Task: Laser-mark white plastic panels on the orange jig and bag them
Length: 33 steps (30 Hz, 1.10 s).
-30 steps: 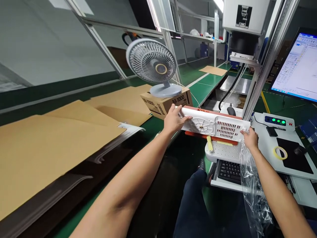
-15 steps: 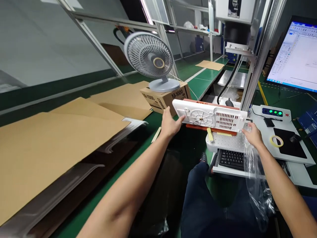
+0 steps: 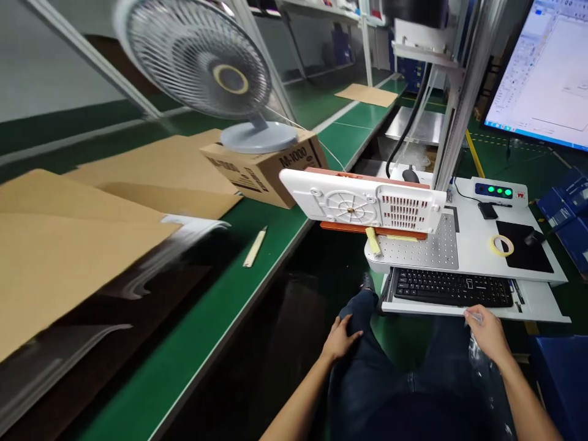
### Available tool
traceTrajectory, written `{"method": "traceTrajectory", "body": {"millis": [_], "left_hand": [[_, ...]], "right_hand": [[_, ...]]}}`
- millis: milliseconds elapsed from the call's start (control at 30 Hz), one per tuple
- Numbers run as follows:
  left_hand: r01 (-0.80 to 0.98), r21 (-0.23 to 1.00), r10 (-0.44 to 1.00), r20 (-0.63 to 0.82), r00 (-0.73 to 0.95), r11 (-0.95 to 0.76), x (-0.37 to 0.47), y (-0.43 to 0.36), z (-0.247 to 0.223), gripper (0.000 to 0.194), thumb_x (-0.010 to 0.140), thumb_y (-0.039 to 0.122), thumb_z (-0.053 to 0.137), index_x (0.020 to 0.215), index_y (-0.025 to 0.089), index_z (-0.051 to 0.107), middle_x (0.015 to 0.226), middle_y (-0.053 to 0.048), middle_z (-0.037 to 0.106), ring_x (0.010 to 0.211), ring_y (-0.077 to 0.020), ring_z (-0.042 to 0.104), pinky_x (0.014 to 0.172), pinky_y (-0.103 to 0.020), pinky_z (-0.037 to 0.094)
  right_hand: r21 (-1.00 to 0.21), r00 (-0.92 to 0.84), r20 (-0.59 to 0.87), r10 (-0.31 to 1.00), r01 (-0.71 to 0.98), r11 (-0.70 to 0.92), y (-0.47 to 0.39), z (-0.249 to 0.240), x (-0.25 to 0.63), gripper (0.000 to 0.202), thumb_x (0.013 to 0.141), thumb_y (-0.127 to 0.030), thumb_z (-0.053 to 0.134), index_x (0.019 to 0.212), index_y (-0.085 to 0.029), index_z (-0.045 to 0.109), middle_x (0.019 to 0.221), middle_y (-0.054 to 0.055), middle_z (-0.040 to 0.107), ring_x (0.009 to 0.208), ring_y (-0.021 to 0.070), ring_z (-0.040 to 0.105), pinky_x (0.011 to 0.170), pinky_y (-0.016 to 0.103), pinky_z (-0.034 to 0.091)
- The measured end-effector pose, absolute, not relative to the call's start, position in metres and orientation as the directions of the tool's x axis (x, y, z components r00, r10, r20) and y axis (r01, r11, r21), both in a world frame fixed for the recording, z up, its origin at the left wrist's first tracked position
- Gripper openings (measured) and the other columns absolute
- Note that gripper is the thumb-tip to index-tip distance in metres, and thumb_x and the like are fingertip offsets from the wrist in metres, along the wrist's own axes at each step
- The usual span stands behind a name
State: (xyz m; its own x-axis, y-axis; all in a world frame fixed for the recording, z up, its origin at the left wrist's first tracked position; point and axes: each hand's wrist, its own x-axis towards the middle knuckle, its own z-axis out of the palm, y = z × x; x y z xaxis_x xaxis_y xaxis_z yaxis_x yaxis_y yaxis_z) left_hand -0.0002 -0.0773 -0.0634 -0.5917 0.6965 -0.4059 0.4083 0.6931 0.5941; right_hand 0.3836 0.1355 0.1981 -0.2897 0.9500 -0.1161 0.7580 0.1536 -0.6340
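Observation:
My left hand [image 3: 340,338] rests on my thigh with its fingers apart and nothing in it. Down by the keyboard drawer, my right hand [image 3: 487,334] is closed on a clear plastic bag [image 3: 478,358], which hangs beside my leg. In front of me a long white plastic housing [image 3: 351,205], with a round ribbed area and a slotted grille, stands tilted on its side against an orange-red support [image 3: 331,227]. Both sit at the perforated metal plate [image 3: 427,251] of the machine, and neither hand touches them. A strip of yellow tape [image 3: 373,242] sticks to the plate below.
A grey fan [image 3: 260,136] stands on a cardboard box [image 3: 271,184] at the left. Cardboard sheets [image 3: 68,257] and a box cutter [image 3: 255,247] lie on the green bench. A keyboard [image 3: 452,289], tape roll [image 3: 501,245] and monitor [image 3: 542,73] are to the right.
Both hands have left the white housing, which stays on its support. My left hand has dropped to my thigh; my right has moved down with the plastic bag. The view has shifted.

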Motion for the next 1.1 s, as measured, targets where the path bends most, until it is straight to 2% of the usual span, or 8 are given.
{"method": "traceTrajectory", "body": {"millis": [67,133,233,400,633,933,1100], "left_hand": [[0.402,0.579,0.688,-0.444,-0.574,0.709,0.013,-0.079,-0.079,0.085,0.093,0.041,0.074,0.164,0.008,0.043,0.176,-0.03,0.033,0.164,-0.0404,0.036,0.132,-0.046,0.039],[0.399,0.576,0.687,-0.463,-0.56,0.713,0.016,-0.081,-0.089,0.086,0.097,0.043,0.069,0.169,0.01,0.036,0.179,-0.031,0.021,0.167,-0.0404,0.028,0.135,-0.047,0.034],[0.401,0.584,0.698,-0.477,-0.534,0.706,0.01,-0.084,-0.098,0.088,0.096,0.046,0.072,0.169,0.012,0.036,0.179,-0.03,0.022,0.168,-0.0399,0.023,0.136,-0.048,0.031],[0.379,0.6,0.696,-0.481,-0.533,0.705,0.006,-0.09,-0.1,0.09,0.095,0.048,0.072,0.17,0.014,0.034,0.181,-0.029,0.017,0.166,-0.0395,0.031,0.134,-0.048,0.035],[0.347,0.612,0.681,-0.477,-0.555,0.711,0.007,-0.084,-0.093,0.09,0.092,0.041,0.074,0.17,0.014,0.036,0.183,-0.029,0.007,0.165,-0.0373,0.032,0.135,-0.042,0.033],[0.299,0.586,0.64,-0.547,-0.539,0.753,-0.004,-0.069,-0.084,0.098,0.084,0.029,0.081,0.17,0.018,0.036,0.183,-0.03,-0.002,0.164,-0.0388,0.036,0.133,-0.044,0.035],[0.295,0.583,0.639,-0.565,-0.523,0.757,-0.01,-0.066,-0.081,0.104,0.079,0.029,0.085,0.171,0.02,0.037,0.184,-0.027,0.003,0.164,-0.0386,0.035,0.134,-0.044,0.033]], "right_hand": [[-0.616,-0.277,-0.061,0.959,0.766,0.182,0.147,0.186,0.387,0.047,0.092,-0.066,0.056,0.1,-0.025,0.078,0.099,0.007,0.08,0.092,0.0294,0.074,0.084,0.039,0.054],[-0.61,-0.261,-0.017,0.965,0.767,0.197,0.163,0.181,0.386,0.049,0.093,-0.065,0.054,0.107,-0.024,0.076,0.106,0.008,0.08,0.096,0.0288,0.075,0.089,0.04,0.055],[-0.598,-0.249,0.051,0.967,0.768,0.229,0.188,0.173,0.379,0.046,0.094,-0.058,0.049,0.115,-0.023,0.07,0.117,0.009,0.079,0.107,0.0276,0.074,0.099,0.04,0.055],[-0.552,-0.221,0.077,0.972,0.803,0.226,0.204,0.155,0.368,0.042,0.092,-0.048,0.045,0.123,-0.025,0.063,0.126,0.008,0.076,0.114,0.0297,0.072,0.1,0.042,0.053],[-0.475,-0.165,0.055,0.985,0.863,0.172,0.201,0.144,0.365,0.047,0.094,-0.052,0.042,0.126,-0.024,0.062,0.121,0.011,0.077,0.103,0.0339,0.072,0.084,0.041,0.049],[-0.371,-0.123,-0.056,0.991,0.924,0.094,0.204,0.141,0.362,0.049,0.095,-0.055,0.038,0.129,-0.029,0.061,0.124,0.007,0.077,0.101,0.0335,0.071,0.08,0.039,0.045],[-0.364,-0.116,-0.092,0.989,0.928,0.075,0.205,0.143,0.362,0.051,0.093,-0.058,0.039,0.127,-0.029,0.064,0.121,0.009,0.078,0.1,0.0366,0.071,0.081,0.042,0.047]]}}
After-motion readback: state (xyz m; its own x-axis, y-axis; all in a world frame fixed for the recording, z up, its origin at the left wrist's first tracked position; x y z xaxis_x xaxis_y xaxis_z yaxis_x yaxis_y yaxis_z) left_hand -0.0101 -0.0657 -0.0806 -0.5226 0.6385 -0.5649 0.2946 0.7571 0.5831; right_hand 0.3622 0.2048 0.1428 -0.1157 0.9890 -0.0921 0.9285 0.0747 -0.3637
